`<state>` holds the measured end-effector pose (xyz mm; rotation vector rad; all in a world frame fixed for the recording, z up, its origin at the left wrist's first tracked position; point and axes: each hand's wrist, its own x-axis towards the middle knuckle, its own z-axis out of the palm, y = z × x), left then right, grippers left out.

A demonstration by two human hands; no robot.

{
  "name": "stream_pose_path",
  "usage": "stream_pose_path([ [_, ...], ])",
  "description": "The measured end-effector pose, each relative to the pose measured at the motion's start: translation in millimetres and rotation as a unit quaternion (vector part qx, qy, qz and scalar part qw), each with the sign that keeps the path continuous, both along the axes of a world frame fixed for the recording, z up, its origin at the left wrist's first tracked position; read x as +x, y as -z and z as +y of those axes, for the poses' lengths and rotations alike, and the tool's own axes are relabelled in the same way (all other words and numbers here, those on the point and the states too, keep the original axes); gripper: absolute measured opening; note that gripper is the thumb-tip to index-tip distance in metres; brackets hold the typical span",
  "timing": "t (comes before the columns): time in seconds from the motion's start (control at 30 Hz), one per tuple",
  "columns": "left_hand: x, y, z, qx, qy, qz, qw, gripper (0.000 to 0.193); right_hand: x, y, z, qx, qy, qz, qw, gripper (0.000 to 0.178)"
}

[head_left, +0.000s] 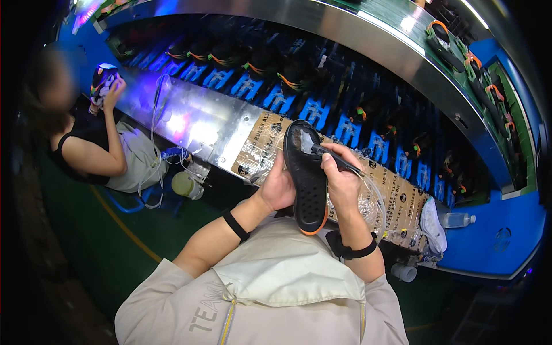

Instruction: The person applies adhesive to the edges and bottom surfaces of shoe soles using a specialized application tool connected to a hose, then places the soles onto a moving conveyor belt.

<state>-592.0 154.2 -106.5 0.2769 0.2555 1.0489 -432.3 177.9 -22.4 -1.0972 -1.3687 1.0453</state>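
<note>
A black shoe sole (309,192) with an orange edge at its lower end stands tilted in front of me, its holed heel part towards me. My left hand (277,188) is closed on its left edge, thumb up and the other fingers partly hidden behind it. In my right hand (344,179) is a black pen-like applicator (339,163) with a thin clear tube (380,201) trailing from it. The applicator's tip touches the upper part of the sole, at a shiny whitish patch (306,141).
Beyond my hands runs a bench ledge covered with printed brown paper (261,141). Behind it, a rack has several blue holders (282,99) with dark shoes. At left a seated person (95,144) handles a shoe. A clear bottle (458,219) lies at right; a bucket (187,185) hangs left.
</note>
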Motion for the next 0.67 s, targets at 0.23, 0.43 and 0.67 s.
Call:
stream_pose_path([
  [0.23,0.8,4.4,5.1,0.013,-0.032,0.042,0.999,0.096,-8.2,2.4,-11.9,0.067,-0.008,-0.097,0.993,0.025],
  [0.43,-24.1,-1.6,30.2,0.061,-0.066,0.004,0.996,0.1,43.3,-42.4,-38.9,0.105,-0.219,-0.337,0.909,0.025],
  [0.67,2.6,-26.1,13.1,0.065,-0.095,0.116,0.987,0.092,22.2,-48.5,-9.6,0.004,-0.064,-0.067,0.996,0.026],
])
